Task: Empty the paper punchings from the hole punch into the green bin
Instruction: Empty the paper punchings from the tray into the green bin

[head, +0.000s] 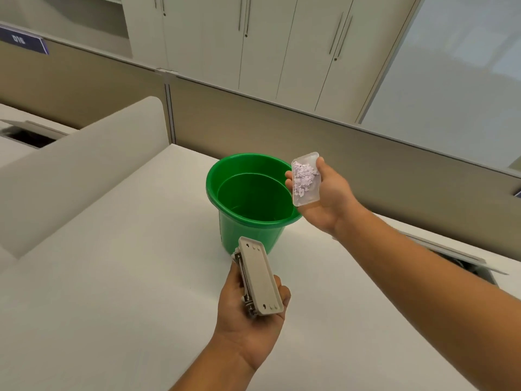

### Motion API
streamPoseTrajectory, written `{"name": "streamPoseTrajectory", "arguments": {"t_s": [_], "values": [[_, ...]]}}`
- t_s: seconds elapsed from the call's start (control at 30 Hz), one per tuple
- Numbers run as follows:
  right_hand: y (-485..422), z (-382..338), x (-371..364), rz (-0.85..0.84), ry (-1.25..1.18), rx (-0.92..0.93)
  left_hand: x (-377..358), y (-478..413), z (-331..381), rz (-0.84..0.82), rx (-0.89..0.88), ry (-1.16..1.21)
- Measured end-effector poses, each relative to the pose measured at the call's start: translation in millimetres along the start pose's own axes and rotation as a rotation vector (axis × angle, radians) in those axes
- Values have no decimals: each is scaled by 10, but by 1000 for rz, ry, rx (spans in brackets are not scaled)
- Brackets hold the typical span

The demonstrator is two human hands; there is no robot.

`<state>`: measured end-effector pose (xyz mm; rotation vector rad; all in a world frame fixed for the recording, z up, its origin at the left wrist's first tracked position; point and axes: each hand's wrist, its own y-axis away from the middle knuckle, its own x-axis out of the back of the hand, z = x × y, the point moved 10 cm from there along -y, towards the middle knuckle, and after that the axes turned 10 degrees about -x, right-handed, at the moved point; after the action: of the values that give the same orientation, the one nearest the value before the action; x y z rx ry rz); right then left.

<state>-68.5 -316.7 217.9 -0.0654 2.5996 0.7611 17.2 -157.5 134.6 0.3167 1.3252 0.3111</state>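
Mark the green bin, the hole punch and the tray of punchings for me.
green bin (225,176): head view, on its left rim.
hole punch (260,279): head view, middle of its flat underside.
tray of punchings (306,180): head view, on the paper bits inside the clear tray.

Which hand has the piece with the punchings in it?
The right hand, holding the clear plastic tray of pale paper punchings at the green bin's rim.

Single head-worn wide-angle view, looking forward and down over a white desk (118,277). Both forearms enter from the bottom edge, close to the lens. A green bin (248,224) sits mid-frame, near. Partition (310,128) and cupboards (253,43) fill the tilted background. No second view shares the scene.
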Motion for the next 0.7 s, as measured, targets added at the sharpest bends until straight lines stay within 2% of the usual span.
{"name": "streamPoseTrajectory", "arguments": {"t_s": [0.07,0.1,0.23,0.3,0.37,0.5,0.7], "values": [[-88,-113,-72,51,306,79,22,-27,16,13,0,13],[-120,-176,-141,93,547,143,36,-37,16,21,3,21],[-292,-74,-522,108,1693,362,97,-66,-16,48,16,19],[-404,-15,-525,147,1959,389,128,-79,-27,58,19,14],[-429,0,-561,150,2016,427,163,-92,-30,67,19,21],[-459,-15,-514,141,1932,405,231,-96,-34,88,22,32],[-377,-2,-422,2,1361,233,246,-78,-96,104,53,54]]}}
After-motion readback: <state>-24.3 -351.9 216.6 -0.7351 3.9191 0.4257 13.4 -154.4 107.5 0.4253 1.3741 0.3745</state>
